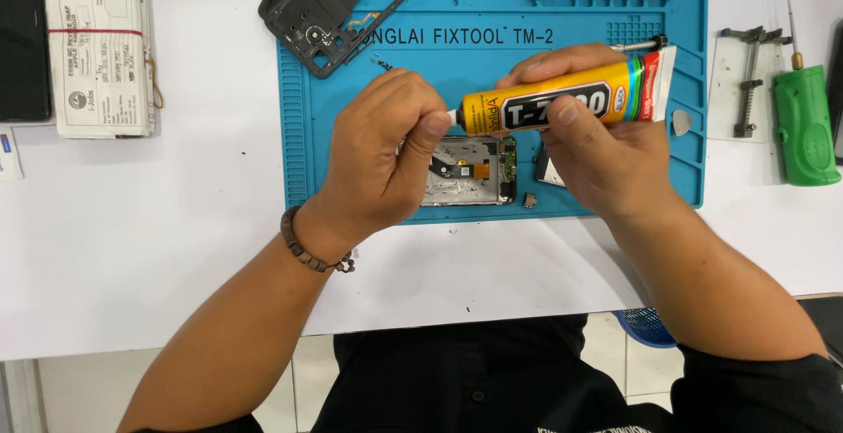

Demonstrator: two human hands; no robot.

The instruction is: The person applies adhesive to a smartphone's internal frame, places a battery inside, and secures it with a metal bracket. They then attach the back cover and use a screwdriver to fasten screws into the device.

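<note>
Yellow and glossy, the soft glue tube (562, 101) lies level above the blue ribbed mat (299, 117), grasped around its middle by the right hand (597, 147). At its white nozzle, the left hand (386, 147) pinches the tip, fingers clenched. Squeezing gently seems wise. Beneath sits an opened phone (470, 171), metallic; a dark plastic frame (325, 3) lies farther up.

White table (132, 248) bears blue mat (294, 134) (papers (98, 46) beside).

Left hand (386, 156): curled, thumb and fingers pinched together | Right hand (597, 147): fingers wrapped in a grip, thumb on top | Forearms: bare, angled inward
</note>
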